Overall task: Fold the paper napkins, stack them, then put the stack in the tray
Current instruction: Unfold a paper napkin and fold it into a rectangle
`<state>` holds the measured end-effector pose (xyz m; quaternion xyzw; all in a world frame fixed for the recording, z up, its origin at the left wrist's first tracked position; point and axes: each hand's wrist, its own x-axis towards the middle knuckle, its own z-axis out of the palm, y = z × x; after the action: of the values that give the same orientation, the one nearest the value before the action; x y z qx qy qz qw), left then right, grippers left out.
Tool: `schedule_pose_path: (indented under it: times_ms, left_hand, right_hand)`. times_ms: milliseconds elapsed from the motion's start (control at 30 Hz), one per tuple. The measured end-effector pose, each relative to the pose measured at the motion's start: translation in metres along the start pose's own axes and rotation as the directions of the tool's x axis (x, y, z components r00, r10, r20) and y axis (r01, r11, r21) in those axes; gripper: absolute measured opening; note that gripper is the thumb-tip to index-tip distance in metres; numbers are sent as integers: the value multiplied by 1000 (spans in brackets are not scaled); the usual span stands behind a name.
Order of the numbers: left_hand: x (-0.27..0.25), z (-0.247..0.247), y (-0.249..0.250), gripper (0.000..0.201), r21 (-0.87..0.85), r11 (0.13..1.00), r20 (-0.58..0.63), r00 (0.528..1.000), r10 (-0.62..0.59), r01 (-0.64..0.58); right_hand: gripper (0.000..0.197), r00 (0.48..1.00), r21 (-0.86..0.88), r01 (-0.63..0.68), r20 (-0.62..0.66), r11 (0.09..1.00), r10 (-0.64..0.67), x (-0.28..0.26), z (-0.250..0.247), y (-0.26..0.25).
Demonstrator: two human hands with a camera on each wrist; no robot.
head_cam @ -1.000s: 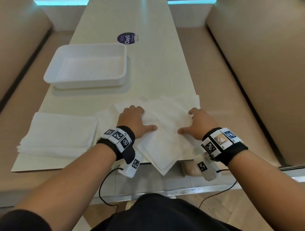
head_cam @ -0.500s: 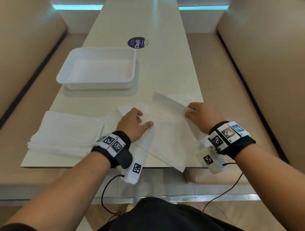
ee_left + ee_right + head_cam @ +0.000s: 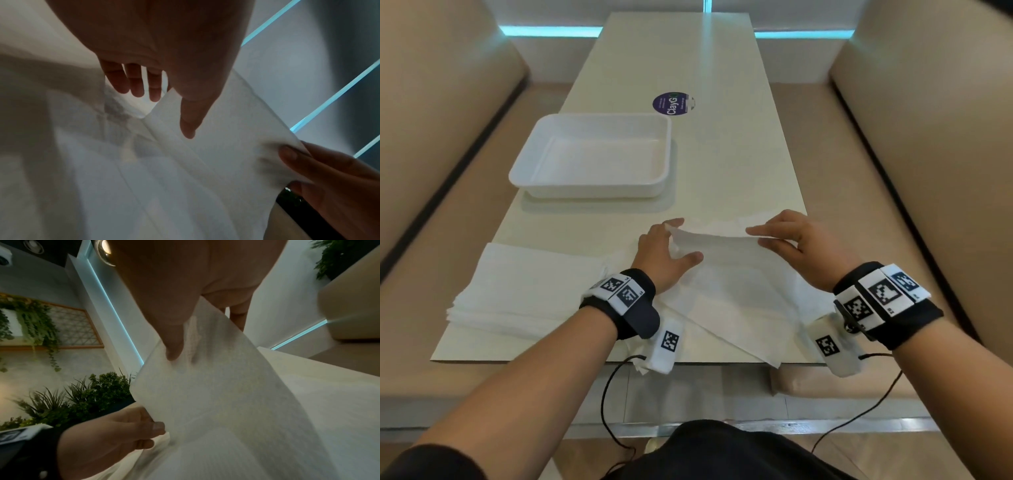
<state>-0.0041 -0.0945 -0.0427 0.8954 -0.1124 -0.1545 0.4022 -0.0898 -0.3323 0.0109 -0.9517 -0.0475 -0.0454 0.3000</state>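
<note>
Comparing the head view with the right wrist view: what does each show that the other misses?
Head only: the white tray, nothing in it, the folded stack at the table's left, the round sticker.
Right wrist only: potted plants and hanging greenery beyond the table.
Both: left hand and right hand each pinching the raised far edge of one napkin.

A white paper napkin lies near the front edge of the desk, its far edge lifted and curling toward the person. To its left sits a stack of napkins. Beyond them rests a shallow white tray, holding nothing.
</note>
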Motion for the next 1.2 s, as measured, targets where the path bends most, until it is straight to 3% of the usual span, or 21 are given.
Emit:
schedule_pose_path:
  times_ms: [133,300,467,533,600,700,767,900,967,1067,1133,1200]
  left_hand:
    - [6,-12,-6,18,-145,988,-3,999,50,-50]
    - [1,-22,-4,12,-225,972,99,991,92,-68]
    - [-3,-26,0,29,-419,906,141,990,4,56]
    - [-3,-27,3,24,-494,863,154,988,-35,107]
    - [-3,-27,3,24,-555,820,143,987,-72,140]
    - [-1,-28,1,17,-607,779,103,987,-120,158]
    - [0,-29,-2,17,-593,793,58,990,-128,138]
    - [-4,-34,-14,48,-485,872,22,998,-59,63]
    - [-6,-37,-16,53,-485,873,56,998,-28,52]
    - [-14,-43,-11,60,-512,858,131,990,42,32]
    - [-19,-49,-10,60,-443,897,171,981,94,-9]
    - [-23,-53,-12,45,-337,940,156,980,121,-63]
  right_hand:
    - [22,997,4,41,70,999,-41,-10,3,1]
    - [13,985,109,-163,67,981,156,-18,8,7]
    - [10,946,384,-272,-59,882,317,-10,3,8]
    - [23,926,530,-281,-71,800,372,-6,4,6]
    - [46,911,621,-321,-4,715,412,-3,7,5]
    - [75,893,556,-414,93,721,441,-4,17,10]
    - [77,886,546,-425,85,722,456,-5,23,13]
    - [82,886,633,-389,56,670,461,-5,21,7]
    - [86,912,602,-372,97,706,398,-6,15,4]
    - [72,933,537,-359,200,763,298,-10,12,-1]
    - [51,937,459,-349,172,817,303,-12,14,2]
    - [29,940,412,-338,101,846,327,-14,14,4]
